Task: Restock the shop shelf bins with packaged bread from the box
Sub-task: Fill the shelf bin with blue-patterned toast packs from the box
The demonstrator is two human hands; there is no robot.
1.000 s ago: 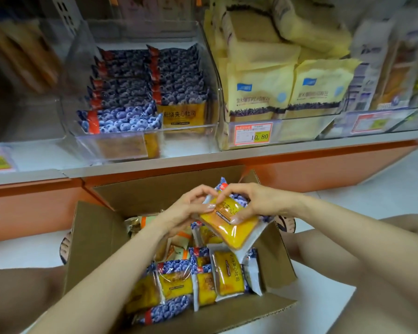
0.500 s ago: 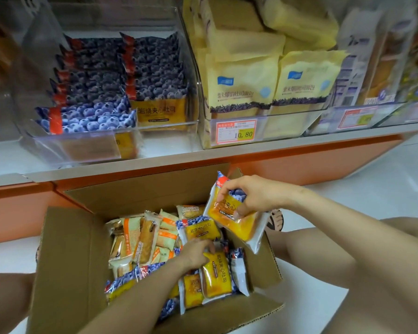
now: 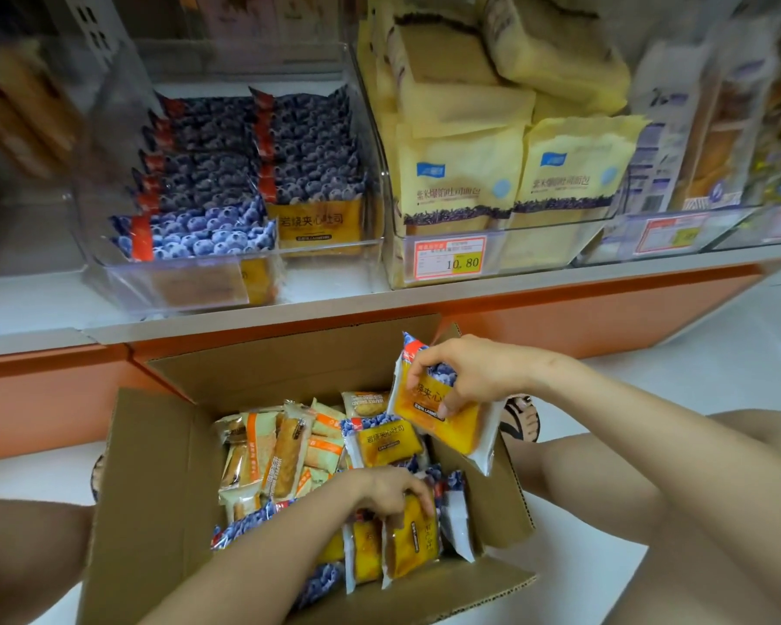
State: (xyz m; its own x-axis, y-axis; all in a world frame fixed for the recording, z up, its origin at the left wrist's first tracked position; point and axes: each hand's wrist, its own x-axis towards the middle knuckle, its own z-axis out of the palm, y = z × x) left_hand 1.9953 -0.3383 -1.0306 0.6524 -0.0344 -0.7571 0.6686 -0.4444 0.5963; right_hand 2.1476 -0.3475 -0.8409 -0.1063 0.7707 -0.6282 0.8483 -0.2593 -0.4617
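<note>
A blueberry-print bread packet (image 3: 447, 424) hangs tilted above the far right corner of the box (image 3: 163, 489), pinched at its top by the right hand (image 3: 474, 376), whose fingers (image 3: 418, 366) and thumb are grasping the wrapper. Lower in the box, the left hand (image 3: 388, 493) reaches in with its fingers curled over the top of a second packet (image 3: 409, 541), which stands on edge among others of the same kind (orange-striped packets lie to the left of them). The cardboard box sits open on the floor (image 3: 718, 354) against the shelf (image 3: 515, 288). Above it, a clear bin (image 3: 190, 281) holds two rows of matching blueberry packets (image 3: 253, 173). The next bin to the right carries yellow bread bags (image 3: 456, 182) and a price tag (image 3: 451, 259).
</note>
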